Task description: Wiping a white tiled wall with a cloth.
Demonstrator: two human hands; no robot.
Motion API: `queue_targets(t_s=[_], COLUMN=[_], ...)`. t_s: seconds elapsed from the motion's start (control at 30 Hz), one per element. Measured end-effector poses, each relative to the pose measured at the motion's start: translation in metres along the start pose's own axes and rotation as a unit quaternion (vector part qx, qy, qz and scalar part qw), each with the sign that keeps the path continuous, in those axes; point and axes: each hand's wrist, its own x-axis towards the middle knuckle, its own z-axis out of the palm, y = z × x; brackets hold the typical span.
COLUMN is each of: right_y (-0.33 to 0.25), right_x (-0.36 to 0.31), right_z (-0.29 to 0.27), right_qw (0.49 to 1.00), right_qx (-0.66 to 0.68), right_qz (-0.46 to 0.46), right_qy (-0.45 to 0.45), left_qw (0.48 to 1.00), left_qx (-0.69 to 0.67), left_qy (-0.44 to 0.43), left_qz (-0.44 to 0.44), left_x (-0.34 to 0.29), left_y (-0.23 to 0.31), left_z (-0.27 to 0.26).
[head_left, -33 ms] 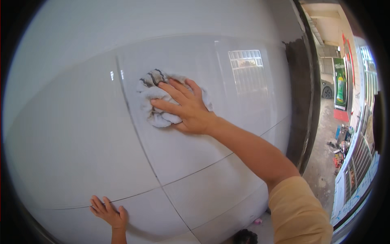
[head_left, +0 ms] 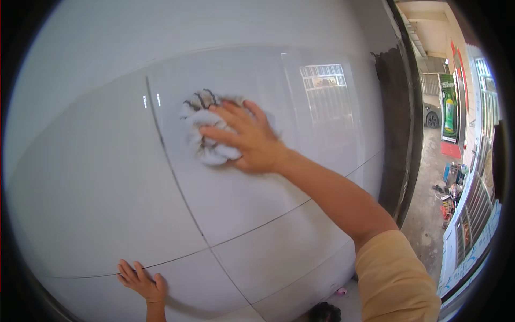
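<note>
While the striped white cloth (head_left: 199,119) is pressed against the glossy tiled wall (head_left: 257,196), it is covered by the right hand (head_left: 253,135) from the lower right. The governing spatial relation is this overlap: the cloth is trapped between hand and tile, with its bunched, dark-striped edge projecting beyond the fingertips toward the upper left. No distinct long axis is presented by the cloth, as it is crumpled. The extended fingers are directed up and left, roughly in line with the right forearm (head_left: 332,193).

The right hand is spread across the cloth; the visible fingers are not curled around it. Whether any fold is pinched beneath the palm cannot be told. Hand and cloth are slightly blurred.

The cloth is located on the upper tile to the right of the vertical joint (head_left: 179,188), from which it is separated by a strip of bare tile, and well above the horizontal joint (head_left: 257,225). A window reflection (head_left: 324,78) is shown farther right on the glaze.

The left hand (head_left: 142,282) is positioned well apart, at the lower left and beyond the vertical joint. It is laid against the wall with fingers splayed across the horizontal joint line, and no object is seen in it. The cloth is therefore judged controllable by the right hand alone.
</note>
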Motion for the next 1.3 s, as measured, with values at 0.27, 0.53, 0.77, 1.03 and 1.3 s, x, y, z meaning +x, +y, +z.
queue_targets(t_s=[0.27,0.53,0.77,1.03,1.3], right_y=[0.163,0.153,0.300,0.394,0.432], right_x=[-0.059,-0.068,-0.130,-0.195,-0.226], right_z=[-0.051,-0.064,-0.110,-0.157,-0.178], right_qw=[0.868,0.994,0.960,0.902,0.889], right_qx=[-0.067,-0.038,-0.069,-0.098,-0.066], right_qz=[0.445,0.102,0.253,0.392,0.427], right_qy=[0.209,-0.003,0.094,0.150,0.151], left_qw=[0.991,0.999,0.996,0.995,0.995], left_qx=[0.010,-0.025,-0.060,-0.050,-0.049], left_qy=[-0.009,0.014,-0.030,-0.025,-0.007], left_qz=[-0.136,-0.023,-0.066,-0.088,-0.083], left_x=[0.002,0.063,0.052,0.055,0.057], left_y=[0.059,0.221,0.219,0.227,0.223], left_z=[0.007,0.001,0.005,0.004,0.002])
